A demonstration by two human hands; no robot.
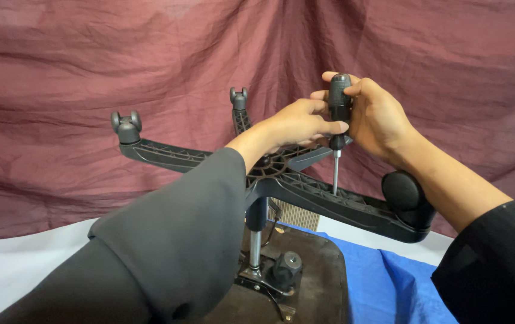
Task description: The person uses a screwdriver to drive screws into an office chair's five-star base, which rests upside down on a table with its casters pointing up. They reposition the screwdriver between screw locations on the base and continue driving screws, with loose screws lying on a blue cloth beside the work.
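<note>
I am gripping a black-handled steel screwdriver (338,120) with my right hand (377,120), my left hand (299,123) steadying it (tip down on the black plastic star-shaped chair base (329,201) below).

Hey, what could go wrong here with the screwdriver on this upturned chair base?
The screwdriver, held upright by both hands, may slip off the ribbed arm of the chair base. If it does, the tip could jab the left hand beside it. Pressing down might also rock the upturned chair on the blue cloth.
</note>
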